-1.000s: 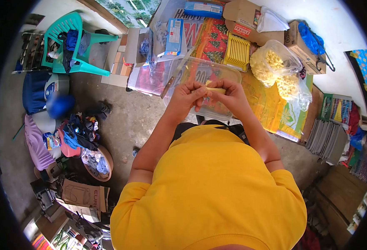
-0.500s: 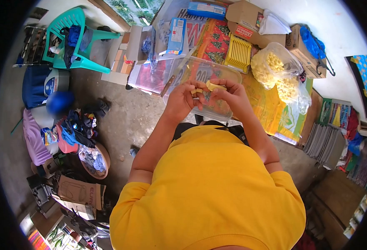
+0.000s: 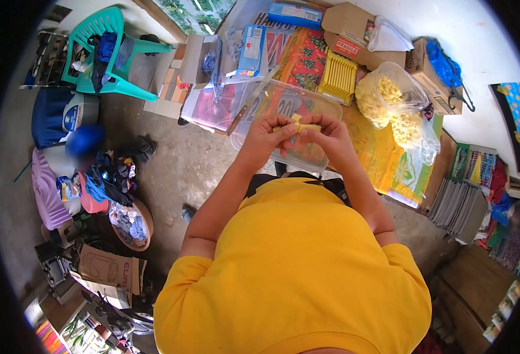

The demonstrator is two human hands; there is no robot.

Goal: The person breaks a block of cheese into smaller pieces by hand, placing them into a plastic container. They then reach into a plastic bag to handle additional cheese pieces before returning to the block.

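Over a clear plastic bin, my left hand and my right hand meet. Both pinch a small pale-yellow folded piece between thumbs and fingertips. Its material is too small to make out. To the right on the table is a clear plastic bag full of similar yellow pieces. A yellow ridged tray lies beyond the bin.
Blue-and-white boxes stand at the back left of the table, and an open cardboard box behind the tray. A green plastic chair and a basin of clothes are on the left. Grey stacked sheets sit at right.
My hands have come together. The left fingers, earlier apart from the right around a yellow piece, now pinch the yellow piece held by the right hand. The view has shifted slightly.
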